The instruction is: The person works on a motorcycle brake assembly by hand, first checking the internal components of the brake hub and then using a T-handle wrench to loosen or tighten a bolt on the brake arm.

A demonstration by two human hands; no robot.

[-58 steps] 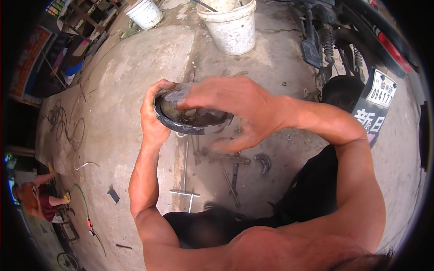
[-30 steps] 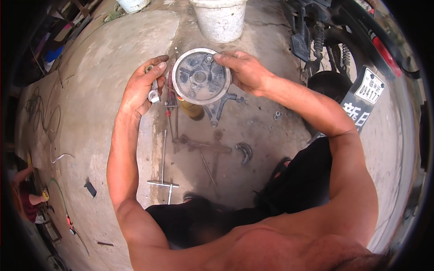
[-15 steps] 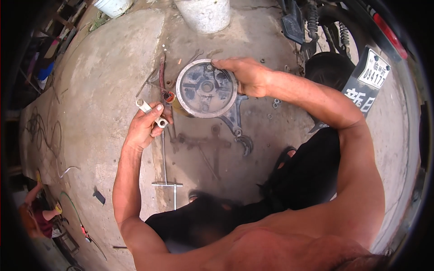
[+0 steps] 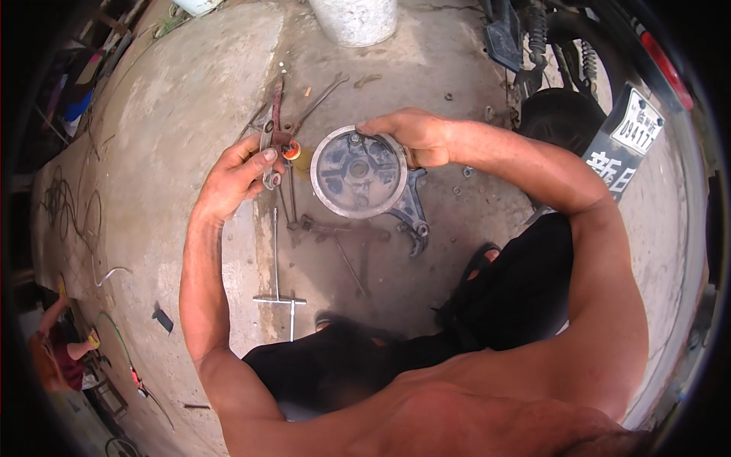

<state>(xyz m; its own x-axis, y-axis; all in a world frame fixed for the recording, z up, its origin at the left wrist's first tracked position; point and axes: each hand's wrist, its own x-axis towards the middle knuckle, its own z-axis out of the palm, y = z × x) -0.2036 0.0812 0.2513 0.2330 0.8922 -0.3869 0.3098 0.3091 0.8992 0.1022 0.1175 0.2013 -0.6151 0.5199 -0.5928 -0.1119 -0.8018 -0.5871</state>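
Note:
My right hand (image 4: 411, 135) grips the upper right rim of a round grey metal drum part (image 4: 358, 173), held face up over the concrete floor. Left of it, my left hand (image 4: 232, 179) closes around a reddish-handled plier-like tool (image 4: 272, 129), thumb on top. A small orange piece (image 4: 290, 150) sits between the tool and the drum. Under the drum lies a dark metal bracket (image 4: 412, 217).
Wrenches (image 4: 324, 95) and a T-handle tool (image 4: 278, 298) lie on the oil-stained concrete. A white bucket (image 4: 355, 19) stands at the top. A motorcycle's rear wheel and plate (image 4: 620, 148) are at the right. Another person (image 4: 57, 358) crouches at the far lower left.
The drum was turned from edge-on to face up and lowered toward the floor. My left hand let go of its rim, handled a small socket, and now holds the reddish tool.

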